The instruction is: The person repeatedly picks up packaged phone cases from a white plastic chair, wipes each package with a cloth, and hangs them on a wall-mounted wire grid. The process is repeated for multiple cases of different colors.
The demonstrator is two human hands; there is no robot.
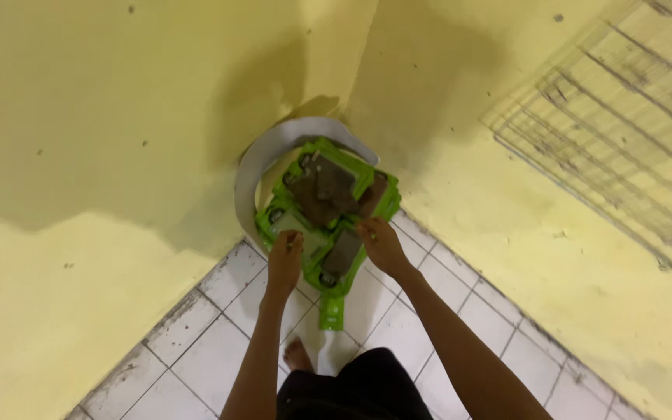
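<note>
Green frame (322, 222), a bright plastic thing with dark brownish pads and small black wheels or knobs on it, stands in the corner where two yellow walls (103, 117) meet, its top leaning back toward them. What kind of thing it is I cannot tell. Behind and around its upper end curves a grey band (262, 159), arching from the left side over to the right. A wire grille (624, 117) lies flat against the right-hand wall, well apart from the frame. Below, the floor (196, 350) is white tile with dark, grimy joints, dirtiest along the foot of the walls.

Both arms reach forward to the frame. Left hand (285, 260) rests on its lower left part, fingers curled down onto the plastic; whether they grip an edge or only press I cannot tell. Right hand (381, 243) sits on the right side just below a brown pad, fingers bent and closed against the frame. A narrow green foot (331, 311) juts down from the frame between the arms. One bare foot (297, 356) shows on the tiles beneath.
</note>
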